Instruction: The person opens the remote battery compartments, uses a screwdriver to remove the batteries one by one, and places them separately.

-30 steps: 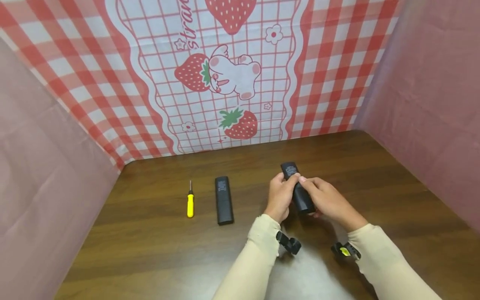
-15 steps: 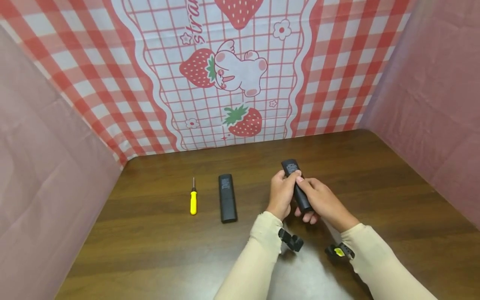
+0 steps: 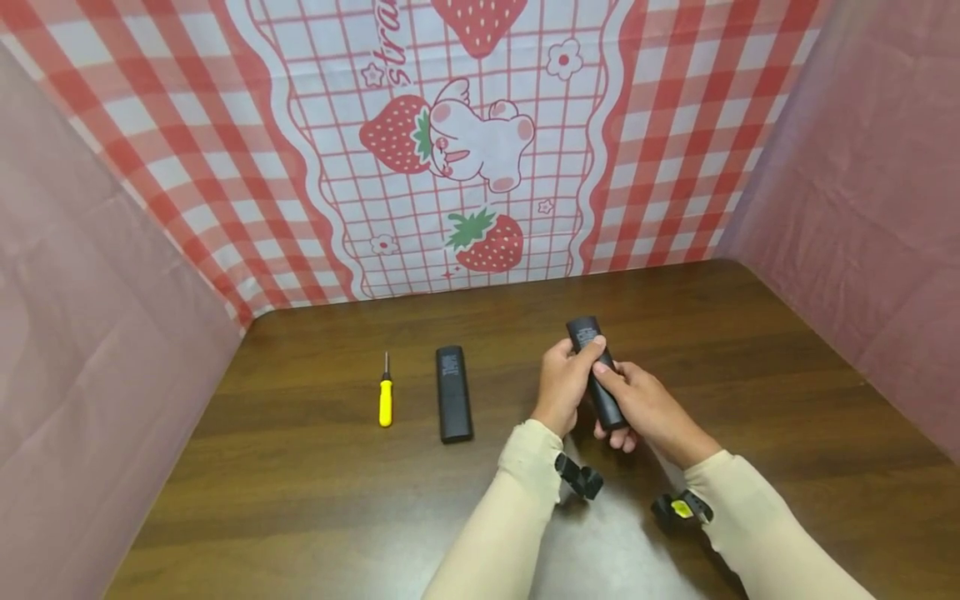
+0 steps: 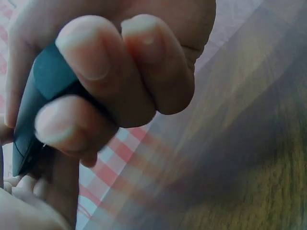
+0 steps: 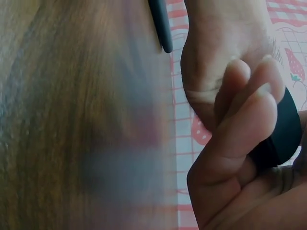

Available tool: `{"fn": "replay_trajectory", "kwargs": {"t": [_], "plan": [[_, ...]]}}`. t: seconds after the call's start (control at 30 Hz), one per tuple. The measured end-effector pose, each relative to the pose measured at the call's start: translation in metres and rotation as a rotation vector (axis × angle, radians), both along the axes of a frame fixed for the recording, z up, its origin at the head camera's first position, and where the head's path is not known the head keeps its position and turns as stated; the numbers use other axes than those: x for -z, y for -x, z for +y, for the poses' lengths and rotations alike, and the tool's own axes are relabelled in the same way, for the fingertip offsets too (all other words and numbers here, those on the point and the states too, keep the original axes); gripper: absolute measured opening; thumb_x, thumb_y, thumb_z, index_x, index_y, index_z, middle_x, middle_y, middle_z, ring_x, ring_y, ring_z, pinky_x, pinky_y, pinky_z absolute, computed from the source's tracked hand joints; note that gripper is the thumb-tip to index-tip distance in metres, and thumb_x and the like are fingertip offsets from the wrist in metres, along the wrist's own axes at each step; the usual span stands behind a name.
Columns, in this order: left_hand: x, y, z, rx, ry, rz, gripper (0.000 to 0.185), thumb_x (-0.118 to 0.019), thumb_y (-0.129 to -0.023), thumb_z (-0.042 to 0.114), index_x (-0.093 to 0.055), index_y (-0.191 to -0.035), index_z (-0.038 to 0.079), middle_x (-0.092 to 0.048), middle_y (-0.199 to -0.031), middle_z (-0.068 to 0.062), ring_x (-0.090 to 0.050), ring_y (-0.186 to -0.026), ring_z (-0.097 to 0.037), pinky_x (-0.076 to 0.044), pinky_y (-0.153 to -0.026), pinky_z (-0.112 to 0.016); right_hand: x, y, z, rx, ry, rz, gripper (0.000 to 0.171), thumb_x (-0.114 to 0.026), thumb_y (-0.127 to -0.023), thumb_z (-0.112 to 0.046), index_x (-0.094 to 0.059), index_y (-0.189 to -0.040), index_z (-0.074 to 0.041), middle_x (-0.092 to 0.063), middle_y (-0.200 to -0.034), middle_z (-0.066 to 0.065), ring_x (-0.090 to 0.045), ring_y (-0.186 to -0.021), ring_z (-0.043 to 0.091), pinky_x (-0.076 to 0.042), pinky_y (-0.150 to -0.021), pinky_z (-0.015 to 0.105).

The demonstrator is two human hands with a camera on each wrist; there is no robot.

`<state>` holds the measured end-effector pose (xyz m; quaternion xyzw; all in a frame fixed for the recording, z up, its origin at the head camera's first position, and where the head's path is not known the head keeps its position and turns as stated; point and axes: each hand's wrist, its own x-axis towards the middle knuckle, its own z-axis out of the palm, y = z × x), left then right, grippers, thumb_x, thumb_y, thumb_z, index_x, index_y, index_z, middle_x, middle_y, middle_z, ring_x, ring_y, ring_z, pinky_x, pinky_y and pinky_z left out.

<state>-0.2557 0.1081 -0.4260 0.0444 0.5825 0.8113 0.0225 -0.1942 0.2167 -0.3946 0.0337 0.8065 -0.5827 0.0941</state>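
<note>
A black remote control point(image 3: 609, 407) is held above the table between both hands, its printed back facing up in the head view. My left hand point(image 3: 562, 385) grips its left side, with the thumb lying across the back. From the right, my right hand point(image 3: 651, 407) grips the lower part, thumb on the back and fingers curled beneath. In the left wrist view, the end of the remote point(image 4: 53, 72) shows beside curled fingers. The right wrist view has the dark remote point(image 5: 285, 132) partly hidden behind fingers. Its button side is not visible in the head view.
A second black remote point(image 3: 453, 393) lies back-up on the brown wooden table point(image 3: 315, 500), left of the hands. Further left is a yellow-handled screwdriver point(image 3: 386, 402). A red-and-white checked cloth point(image 3: 660, 167) hangs behind, and pink cloth walls point(image 3: 862, 208) flank the table.
Both hands keep hold of the remote throughout. The right hand has shifted slightly, and its fingers now show below the remote's near end. The whole head view has shifted a little.
</note>
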Motion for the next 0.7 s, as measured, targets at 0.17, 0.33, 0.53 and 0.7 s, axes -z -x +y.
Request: {"fn": "replay_trajectory", "kwargs": {"t": [0.17,0.33,0.53,0.7], "plan": [[-0.0011,0.0017,-0.0016,-0.013,0.034,0.021,0.023,-0.075,-0.088,0.029,-0.072,-0.093,0.007,-0.071,-0.075,-0.004,-0.064,-0.067,-0.013,-0.05,-0.067,-0.027,-0.0031,-0.0012,-0.0025,0.001,0.019,0.028,0.071,-0.044,-0.103,-0.056,-0.036,-0.139,0.005,-0.064,-0.065,0.015,-0.052,-0.042,0.016,-0.046,-0.04,0.032],[-0.002,0.0023,-0.0006,-0.007,0.066,0.025,0.023,-0.074,-0.089,0.033,-0.073,-0.094,0.011,-0.07,-0.078,0.0,-0.063,-0.072,-0.013,-0.05,-0.069,-0.028,-0.0041,-0.0044,-0.0034,0.027,0.019,0.074,0.063,-0.045,-0.103,-0.054,-0.045,-0.13,0.003,-0.063,-0.064,0.014,-0.048,-0.04,0.016,-0.042,-0.039,0.03],[-0.0028,0.0025,-0.0006,-0.034,0.122,0.047,0.025,-0.072,-0.089,0.036,-0.072,-0.093,0.011,-0.067,-0.081,0.001,-0.061,-0.074,-0.013,-0.049,-0.071,-0.03,-0.0032,-0.0036,-0.0049,0.041,0.035,0.094,0.059,-0.046,-0.104,-0.052,-0.047,-0.123,0.004,-0.063,-0.063,0.014,-0.047,-0.04,0.016,-0.042,-0.039,0.03],[-0.0005,-0.0011,-0.001,-0.058,0.162,0.044,0.026,-0.07,-0.09,0.039,-0.072,-0.093,0.013,-0.067,-0.081,0.002,-0.06,-0.075,-0.013,-0.049,-0.073,-0.032,-0.0033,-0.0065,-0.0066,0.038,0.049,0.075,0.056,-0.046,-0.104,-0.05,-0.049,-0.113,0.005,-0.062,-0.062,0.014,-0.049,-0.041,0.016,-0.043,-0.04,0.03]]}}
